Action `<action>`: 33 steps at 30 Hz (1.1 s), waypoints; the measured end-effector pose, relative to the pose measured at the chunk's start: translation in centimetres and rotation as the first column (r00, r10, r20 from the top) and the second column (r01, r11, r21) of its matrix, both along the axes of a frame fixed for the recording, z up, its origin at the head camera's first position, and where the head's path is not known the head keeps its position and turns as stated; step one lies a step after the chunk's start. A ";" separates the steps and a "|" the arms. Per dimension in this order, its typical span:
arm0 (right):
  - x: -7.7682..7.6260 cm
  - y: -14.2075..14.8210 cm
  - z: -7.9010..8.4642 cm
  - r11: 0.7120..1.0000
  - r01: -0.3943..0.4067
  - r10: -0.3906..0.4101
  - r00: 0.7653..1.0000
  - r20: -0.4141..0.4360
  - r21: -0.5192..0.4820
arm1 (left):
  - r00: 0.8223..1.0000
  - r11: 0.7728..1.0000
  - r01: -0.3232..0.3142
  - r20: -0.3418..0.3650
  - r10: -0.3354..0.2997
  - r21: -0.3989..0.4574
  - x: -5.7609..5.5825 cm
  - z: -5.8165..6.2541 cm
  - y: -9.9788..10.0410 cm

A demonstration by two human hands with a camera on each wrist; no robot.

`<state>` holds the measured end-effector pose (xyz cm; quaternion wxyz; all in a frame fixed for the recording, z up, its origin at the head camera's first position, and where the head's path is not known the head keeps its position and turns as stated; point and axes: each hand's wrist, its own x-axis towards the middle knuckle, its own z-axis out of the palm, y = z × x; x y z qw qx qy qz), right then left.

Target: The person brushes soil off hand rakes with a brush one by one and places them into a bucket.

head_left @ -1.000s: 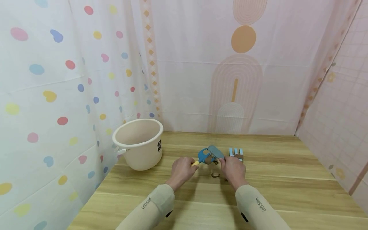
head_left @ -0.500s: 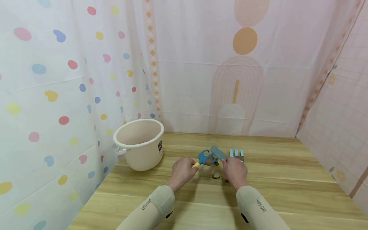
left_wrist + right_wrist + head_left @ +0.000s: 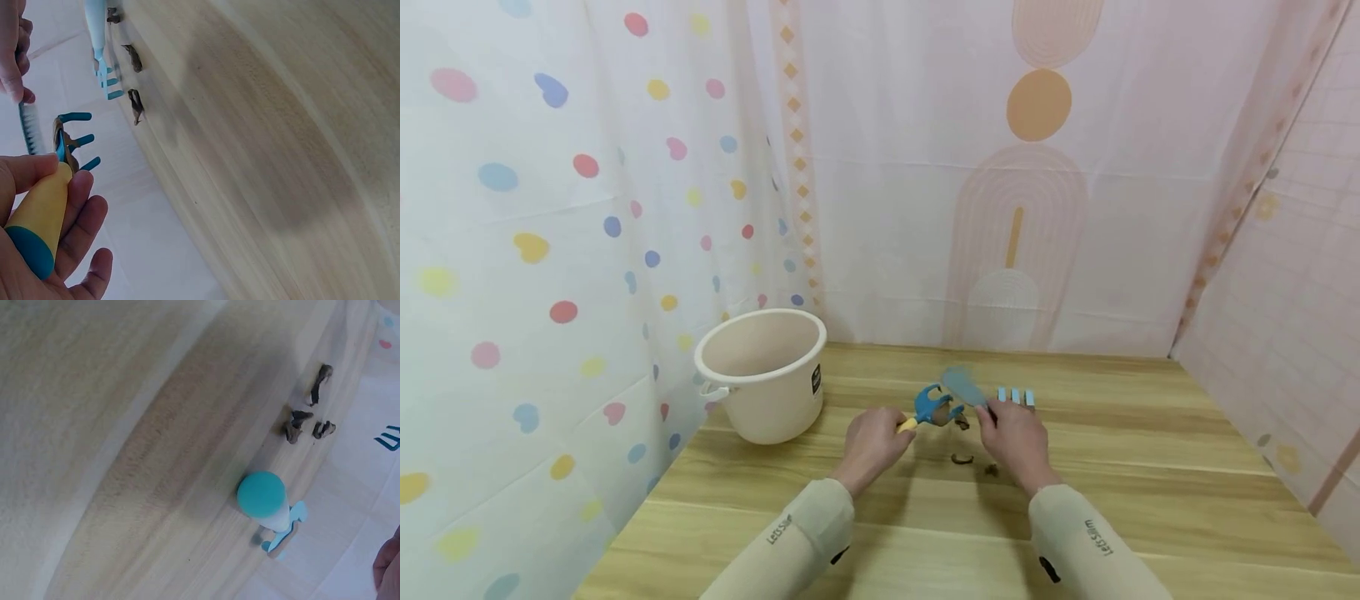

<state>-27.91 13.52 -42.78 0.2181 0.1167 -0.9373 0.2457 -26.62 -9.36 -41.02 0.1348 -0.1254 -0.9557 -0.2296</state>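
Blue rake [image 3: 924,407] gripped by yellow hndl [image 3: 45,199] in L hand [image 3: 872,446]; brush [image 3: 961,386] grasped in R hand [image 3: 1017,437], held nr rake; brown bits [image 3: 962,460] scattered on tbl [image 3: 1120,467].

Curtained off like a makeshift booth from where I stand, dotted fabric [image 3: 587,258] on the left, arch-printed fabric [image 3: 895,225] at the back, grid-patterned fabric [image 3: 1285,317] on the right, wood-grain tabletop [image 3: 1150,467] between, home or studio unclear.

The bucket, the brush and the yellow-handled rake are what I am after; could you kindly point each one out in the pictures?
Bucket [image 3: 773,408]: head view, on its outer wall.
Brush [image 3: 963,387]: head view, on the back of its head.
Yellow-handled rake [image 3: 44,199]: left wrist view, on its handle.
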 end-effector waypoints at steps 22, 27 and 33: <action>0.4 -0.3 -1.1 0.998 -0.060 0.060 0.998 -0.014 0.024 | 1.000 0.999 0.031 0.003 -0.031 -0.014 0.5 -0.8 -0.1; 0.5 -0.2 -1.6 0.998 -0.021 0.019 0.999 0.036 0.061 | 0.998 0.998 0.061 -0.007 -0.061 0.001 0.7 -0.8 -0.1; 0.4 0.3 -1.9 0.997 0.035 -0.042 0.994 0.101 0.069 | 0.998 0.998 0.062 0.002 -0.062 0.000 0.7 -1.1 0.2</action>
